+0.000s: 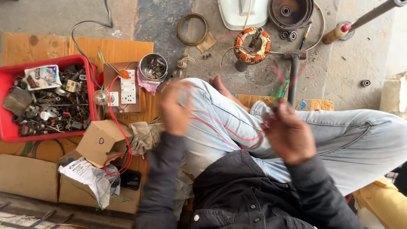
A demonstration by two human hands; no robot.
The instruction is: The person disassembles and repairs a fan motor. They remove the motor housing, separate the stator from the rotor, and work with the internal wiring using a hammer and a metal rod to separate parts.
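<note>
I sit cross-legged on the floor in light jeans and a dark jacket. My right hand is closed around thin red wires that trail across my lap toward a switchboard. A blurred red and green tool sticks up from that hand. Motion blurs my left hand, which is raised above my left knee, so its grip is unclear. A wound motor stator with orange tape stands on the concrete beyond my knees.
At the left is a red tray of metal parts. Near it lie a steel tin, a bulb, a cardboard box and crumpled paper. Ahead are a hammer, a metal ring, a round rotor and bearings.
</note>
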